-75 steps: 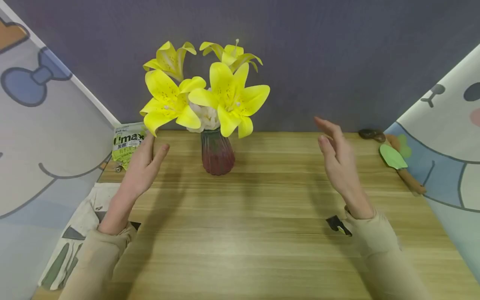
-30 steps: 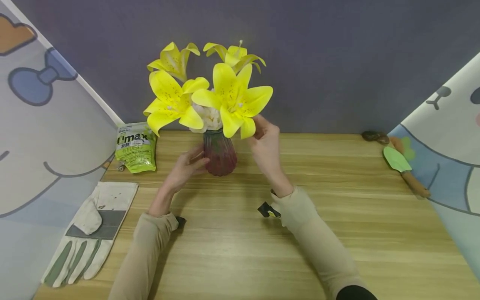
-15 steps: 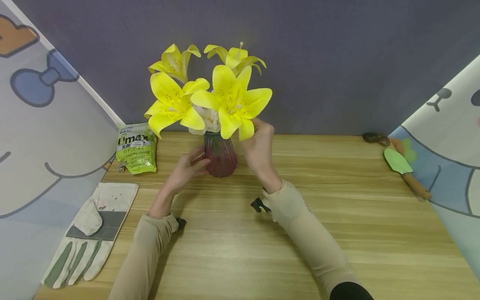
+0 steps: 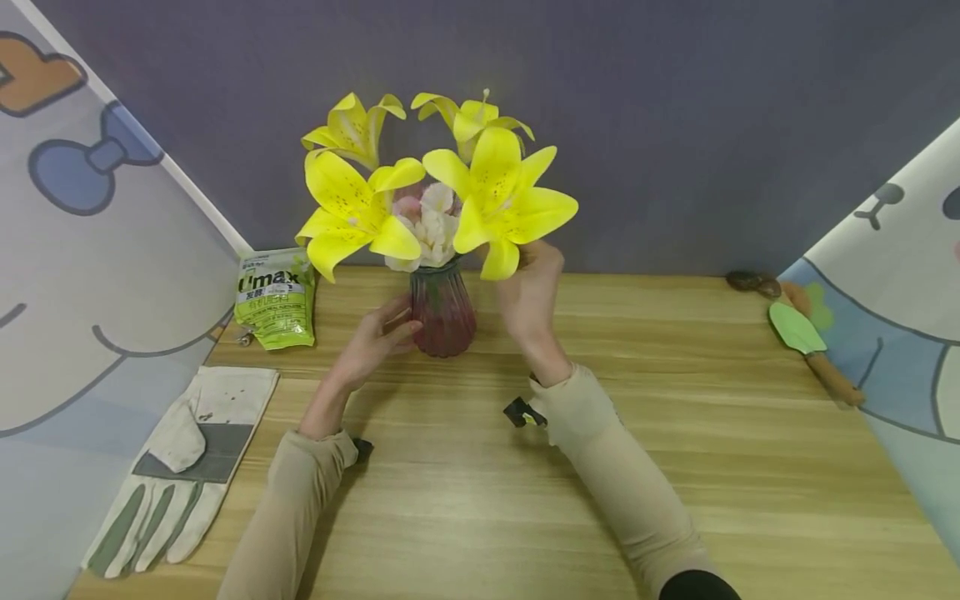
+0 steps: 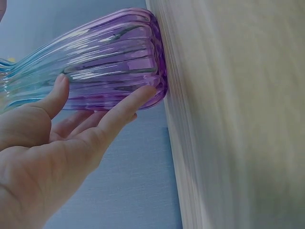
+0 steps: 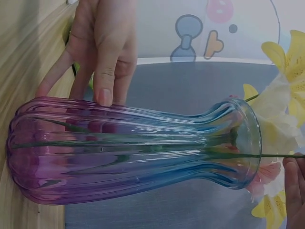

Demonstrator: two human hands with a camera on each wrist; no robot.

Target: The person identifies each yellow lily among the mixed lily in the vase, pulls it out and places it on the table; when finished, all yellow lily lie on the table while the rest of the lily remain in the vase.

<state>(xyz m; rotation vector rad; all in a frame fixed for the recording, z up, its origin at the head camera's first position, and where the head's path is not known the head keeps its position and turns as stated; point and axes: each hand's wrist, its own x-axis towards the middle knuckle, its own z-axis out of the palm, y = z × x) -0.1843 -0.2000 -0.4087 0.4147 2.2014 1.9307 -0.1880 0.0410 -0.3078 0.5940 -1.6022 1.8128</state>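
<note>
A ribbed glass vase (image 4: 444,321), blue-green at the neck and purple-red below, stands upright on the wooden table and holds several yellow lilies and pale flowers (image 4: 431,229). My left hand (image 4: 375,337) steadies it from the left; in the right wrist view its thumb lies on the near side and other fingers show behind the glass. On the right, my right hand (image 4: 531,292) pinches the green stem (image 6: 279,156) of the front-right lily (image 4: 506,200) just above the vase's mouth. The petals partly hide those fingertips in the head view.
At the back left stands a green fertiliser bag (image 4: 275,300), with a work glove (image 4: 183,467) nearer me on the left. A green trowel (image 4: 813,350) and dark stones (image 4: 752,283) lie at the right edge. A dark wall (image 4: 660,150) rises behind the vase.
Both hands have come inward from the sides to the vase and lily. In the last half second the front-right lily has shifted right and tilted up, exposing more of the pale flowers.
</note>
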